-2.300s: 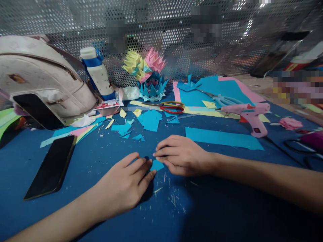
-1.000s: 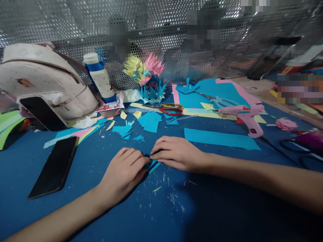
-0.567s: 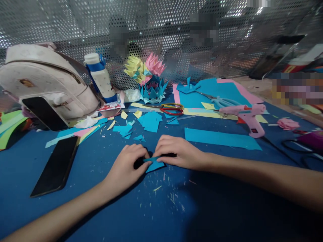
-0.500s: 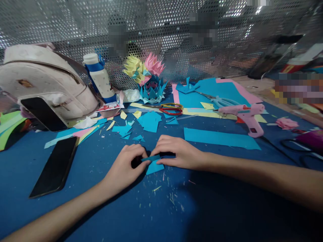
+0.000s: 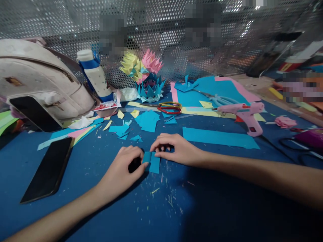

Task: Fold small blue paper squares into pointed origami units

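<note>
Little blue piece (image 5: 154,167) at the fingers (image 5: 140,170) is plain matt paper, and the counter (image 5: 126,223) looks matt too. Glue gun (image 5: 241,109) at right seems plastic, phone (image 5: 47,171) lower left is glossy, panel (image 5: 161,38) up top's shiny perforated metal.

No words or numbers can be read; the red print on the packet (image 5: 105,107) is too small.

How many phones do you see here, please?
2: one phone lies on the blue table, and another phone leans against the backpack. Any behind it would be hidden.
</note>
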A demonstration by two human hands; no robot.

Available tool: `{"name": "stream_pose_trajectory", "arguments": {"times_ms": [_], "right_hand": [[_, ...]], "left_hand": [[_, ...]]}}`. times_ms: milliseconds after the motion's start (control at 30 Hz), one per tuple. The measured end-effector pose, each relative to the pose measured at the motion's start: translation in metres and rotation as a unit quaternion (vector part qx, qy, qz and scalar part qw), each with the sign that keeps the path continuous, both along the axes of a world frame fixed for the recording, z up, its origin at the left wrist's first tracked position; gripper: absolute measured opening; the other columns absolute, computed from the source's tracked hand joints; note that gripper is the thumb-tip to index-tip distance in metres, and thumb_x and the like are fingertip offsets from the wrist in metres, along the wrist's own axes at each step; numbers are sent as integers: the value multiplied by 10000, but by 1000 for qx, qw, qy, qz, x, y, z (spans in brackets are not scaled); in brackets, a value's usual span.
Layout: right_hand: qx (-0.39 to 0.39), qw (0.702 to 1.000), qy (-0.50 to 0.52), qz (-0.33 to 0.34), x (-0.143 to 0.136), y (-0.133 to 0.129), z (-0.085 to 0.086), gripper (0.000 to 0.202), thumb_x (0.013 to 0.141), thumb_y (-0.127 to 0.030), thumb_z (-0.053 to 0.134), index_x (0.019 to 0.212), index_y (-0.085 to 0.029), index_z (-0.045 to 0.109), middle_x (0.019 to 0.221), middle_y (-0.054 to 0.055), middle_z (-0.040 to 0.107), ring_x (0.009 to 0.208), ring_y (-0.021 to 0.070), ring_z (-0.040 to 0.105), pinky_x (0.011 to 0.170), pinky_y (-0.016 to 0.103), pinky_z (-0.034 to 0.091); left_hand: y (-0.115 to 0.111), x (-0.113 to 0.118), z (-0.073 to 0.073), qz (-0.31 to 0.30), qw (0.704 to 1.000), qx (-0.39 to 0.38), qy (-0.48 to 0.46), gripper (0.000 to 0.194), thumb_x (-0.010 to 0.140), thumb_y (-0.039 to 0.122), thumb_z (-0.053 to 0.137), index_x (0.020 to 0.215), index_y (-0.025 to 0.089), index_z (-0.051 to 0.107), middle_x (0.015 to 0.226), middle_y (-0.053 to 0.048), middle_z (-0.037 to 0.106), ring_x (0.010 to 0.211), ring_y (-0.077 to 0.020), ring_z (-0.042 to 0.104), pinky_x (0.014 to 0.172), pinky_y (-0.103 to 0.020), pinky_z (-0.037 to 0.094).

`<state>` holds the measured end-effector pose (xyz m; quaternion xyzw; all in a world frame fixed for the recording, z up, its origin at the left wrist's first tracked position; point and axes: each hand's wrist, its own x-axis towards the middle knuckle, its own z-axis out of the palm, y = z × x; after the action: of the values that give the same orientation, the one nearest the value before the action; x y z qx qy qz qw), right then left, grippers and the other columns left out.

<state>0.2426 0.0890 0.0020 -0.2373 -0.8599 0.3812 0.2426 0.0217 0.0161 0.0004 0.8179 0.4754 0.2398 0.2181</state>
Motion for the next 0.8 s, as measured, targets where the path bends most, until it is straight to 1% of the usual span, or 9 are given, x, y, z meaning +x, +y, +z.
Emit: {"name": "stream_pose_trajectory", "arguments": {"times_ms": [133,267,333,467,567,667,800], "right_hand": [[32,999,-10,10,0,-1,-1,108,878,-156,651,975,-169,698,795,9,647,790,124,568,655,229,439],[71,997,-35,23,1,-2,-4,89,882,-144,645,953,-174,689,808,10,649,820,137,566,707,255,458],[87,995,-40,29,1,-2,-5,70,893,-144,630,920,-173,686,814,14,643,829,141,564,724,263,463],[101,993,-25,49,3,-1,-5,113,906,-130,599,919,-183,698,893,29,654,884,148,579,781,281,478],[101,992,-2,71,4,0,-5,165,898,-93,577,935,-186,708,947,36,679,928,152,589,827,295,487],[108,989,5,97,4,-1,-5,232,886,-49,530,949,-179,712,979,42,702,947,154,592,849,304,490],[130,985,-3,117,5,-2,-5,264,881,-52,507,982,-191,708,1009,33,713,978,158,588,855,300,493]], "left_hand": [[0,-1,-1,10,1000,4,2,198,958,271,519,781,189,487,761,25,561,718,-151,492,688,-284,372],[-1,-3,-1,1,1000,8,1,209,965,270,529,775,188,503,833,2,601,793,-170,530,729,-305,389],[-1,-4,-1,-6,1000,5,-7,170,958,254,543,801,192,531,858,-5,616,821,-179,548,741,-313,398],[-1,-7,0,-50,998,1,-45,76,951,189,553,887,205,591,914,-8,656,885,-177,595,803,-327,424],[-1,-10,1,-88,994,6,-61,101,952,147,553,962,218,624,982,-11,672,966,-169,614,870,-328,432],[-1,-13,0,-116,992,20,-49,154,968,136,542,1023,231,649,1054,-23,672,1022,-171,605,901,-338,425],[-2,-16,-1,-145,986,80,-4,205,1008,144,500,1091,247,656,1081,-34,682,998,-171,600,910,-362,402]]}}
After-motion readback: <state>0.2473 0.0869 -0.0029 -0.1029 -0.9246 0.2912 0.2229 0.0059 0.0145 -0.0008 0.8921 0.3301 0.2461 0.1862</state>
